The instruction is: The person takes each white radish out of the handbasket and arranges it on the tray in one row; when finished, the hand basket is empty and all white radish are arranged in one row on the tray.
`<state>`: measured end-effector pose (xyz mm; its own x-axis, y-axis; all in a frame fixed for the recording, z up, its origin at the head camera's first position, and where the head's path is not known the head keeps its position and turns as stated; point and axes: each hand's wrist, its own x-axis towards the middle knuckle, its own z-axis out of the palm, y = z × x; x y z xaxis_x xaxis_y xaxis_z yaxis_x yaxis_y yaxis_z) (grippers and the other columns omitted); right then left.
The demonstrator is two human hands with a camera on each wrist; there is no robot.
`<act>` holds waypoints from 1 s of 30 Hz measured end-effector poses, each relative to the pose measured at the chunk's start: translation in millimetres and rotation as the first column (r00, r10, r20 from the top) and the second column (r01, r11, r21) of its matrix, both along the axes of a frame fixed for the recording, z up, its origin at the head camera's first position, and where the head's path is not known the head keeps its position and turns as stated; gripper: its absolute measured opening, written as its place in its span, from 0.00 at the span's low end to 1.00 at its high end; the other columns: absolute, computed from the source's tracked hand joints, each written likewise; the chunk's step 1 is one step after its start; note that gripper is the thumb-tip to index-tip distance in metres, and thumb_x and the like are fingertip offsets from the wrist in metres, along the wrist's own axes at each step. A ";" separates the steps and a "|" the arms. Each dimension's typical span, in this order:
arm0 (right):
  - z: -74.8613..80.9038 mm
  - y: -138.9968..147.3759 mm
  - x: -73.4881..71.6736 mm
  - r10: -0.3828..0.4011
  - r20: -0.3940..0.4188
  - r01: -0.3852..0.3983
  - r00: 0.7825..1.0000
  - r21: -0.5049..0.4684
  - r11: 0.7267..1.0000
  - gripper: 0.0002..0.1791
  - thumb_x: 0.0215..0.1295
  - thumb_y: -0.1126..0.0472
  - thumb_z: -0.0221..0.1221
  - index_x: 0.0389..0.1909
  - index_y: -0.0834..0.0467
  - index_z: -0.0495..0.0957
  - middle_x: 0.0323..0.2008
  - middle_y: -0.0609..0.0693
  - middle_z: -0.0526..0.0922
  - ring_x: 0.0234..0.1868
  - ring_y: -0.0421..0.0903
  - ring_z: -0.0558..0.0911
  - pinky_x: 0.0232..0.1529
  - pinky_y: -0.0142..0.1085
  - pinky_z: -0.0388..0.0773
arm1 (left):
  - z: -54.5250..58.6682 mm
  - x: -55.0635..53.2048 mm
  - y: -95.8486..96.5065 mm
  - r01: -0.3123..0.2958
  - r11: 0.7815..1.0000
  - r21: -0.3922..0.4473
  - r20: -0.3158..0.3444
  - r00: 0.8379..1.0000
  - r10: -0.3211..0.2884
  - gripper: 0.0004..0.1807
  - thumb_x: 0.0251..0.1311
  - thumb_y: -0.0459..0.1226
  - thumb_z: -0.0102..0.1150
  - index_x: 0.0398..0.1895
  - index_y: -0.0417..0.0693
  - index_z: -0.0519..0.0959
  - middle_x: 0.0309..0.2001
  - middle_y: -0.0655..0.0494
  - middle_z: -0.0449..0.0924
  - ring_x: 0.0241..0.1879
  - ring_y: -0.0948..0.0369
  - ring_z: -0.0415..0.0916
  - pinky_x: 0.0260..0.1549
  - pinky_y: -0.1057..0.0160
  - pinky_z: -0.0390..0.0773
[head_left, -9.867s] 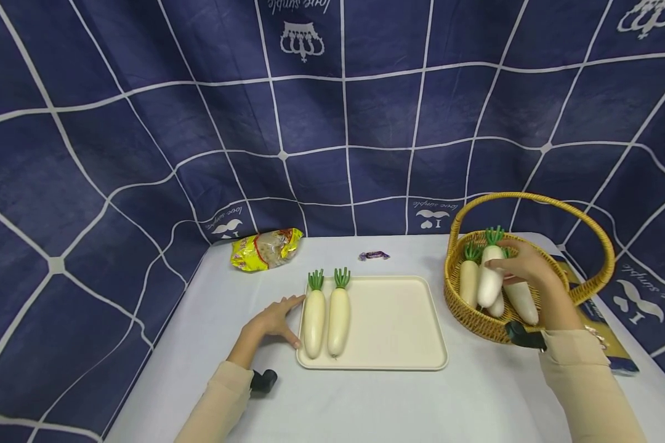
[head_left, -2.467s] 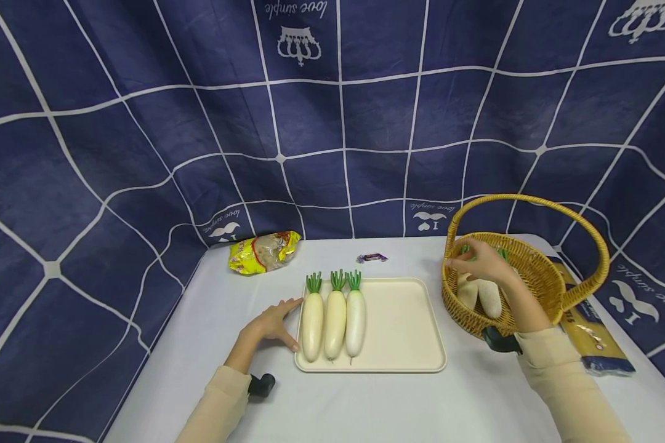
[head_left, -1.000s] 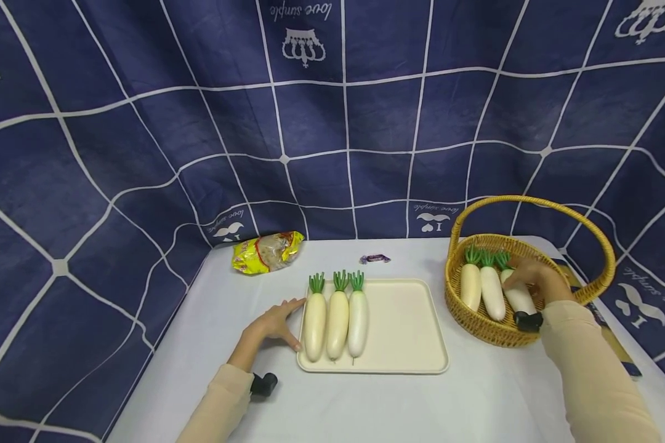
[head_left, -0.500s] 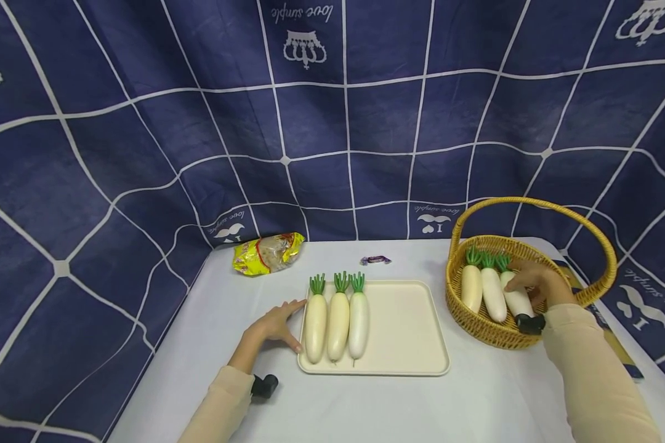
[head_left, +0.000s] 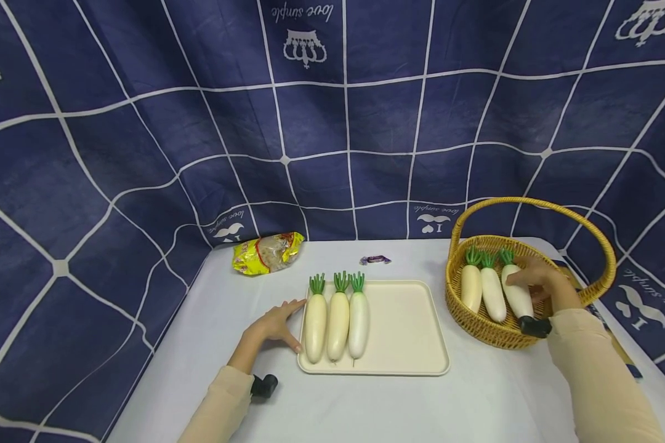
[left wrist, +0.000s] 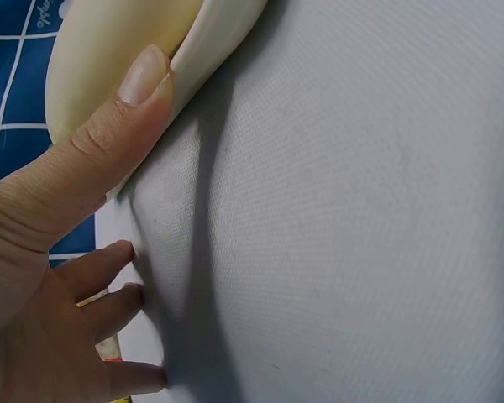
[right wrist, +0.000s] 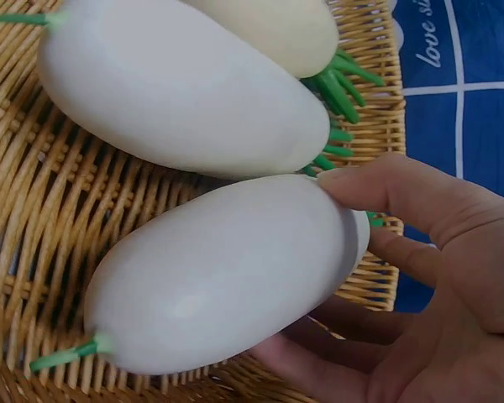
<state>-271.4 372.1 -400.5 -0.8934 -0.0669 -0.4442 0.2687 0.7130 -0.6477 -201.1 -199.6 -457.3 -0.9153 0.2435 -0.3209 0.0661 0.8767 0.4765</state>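
My right hand (head_left: 540, 282) reaches into the wicker basket (head_left: 479, 329) and grips a white radish (right wrist: 227, 273), thumb on top and fingers curled beneath, near its green-leaf end. Two more radishes, one whiter (head_left: 494, 295) and one creamier (head_left: 470, 288), lie beside it on the left. On the cream tray (head_left: 399, 332), three radishes stand side by side at the left: two creamy ones (head_left: 315, 326) (head_left: 338, 323) and a whiter one (head_left: 358, 325). My left hand (head_left: 271, 325) rests at the tray's left edge with fingers spread, its thumb (left wrist: 143, 84) by the rim.
A yellow snack bag (head_left: 268, 252) lies at the back left of the white table (head_left: 332, 406). A small purple wrapped candy (head_left: 375, 259) is behind the tray. The basket's tall handle (head_left: 532, 200) arches over the right hand. A blue and gold packet (head_left: 623, 354) lies right of the basket.
Since the oldest frame, a third radish has come onto the tray. In the last half second the right hand and its radish shifted slightly up and right in the basket. The left hand stayed put.
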 end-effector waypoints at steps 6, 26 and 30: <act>9.3 0.6 0.5 -0.006 -0.043 0.007 0.999 0.023 1.000 0.49 0.59 0.56 0.58 0.67 0.75 0.37 0.52 0.78 0.61 0.38 0.57 0.77 0.36 0.51 0.82 | -0.7 -0.5 -1.0 0.007 1.000 0.005 -0.004 1.000 -0.007 0.62 0.23 0.44 0.82 0.71 0.49 0.60 0.70 0.40 0.55 0.69 0.38 0.48 0.64 0.35 0.51; 33.6 -10.3 17.0 -0.035 -0.217 0.032 0.976 -0.015 0.999 0.48 0.62 0.53 0.57 0.66 0.79 0.40 0.53 0.80 0.59 0.37 0.57 0.79 0.36 0.50 0.83 | -0.5 -1.8 -0.9 0.006 1.000 -0.015 -0.003 1.000 -0.006 0.63 0.22 0.45 0.81 0.71 0.50 0.59 0.70 0.41 0.55 0.69 0.39 0.48 0.64 0.35 0.52; 35.3 -13.2 20.6 -0.054 -0.227 0.042 0.972 -0.057 0.997 0.48 0.63 0.54 0.58 0.66 0.79 0.40 0.53 0.79 0.58 0.34 0.49 0.79 0.36 0.47 0.83 | 0.1 -1.4 -0.3 0.004 1.000 -0.011 -0.001 1.000 -0.004 0.63 0.22 0.44 0.81 0.71 0.50 0.59 0.70 0.40 0.55 0.69 0.39 0.48 0.64 0.35 0.52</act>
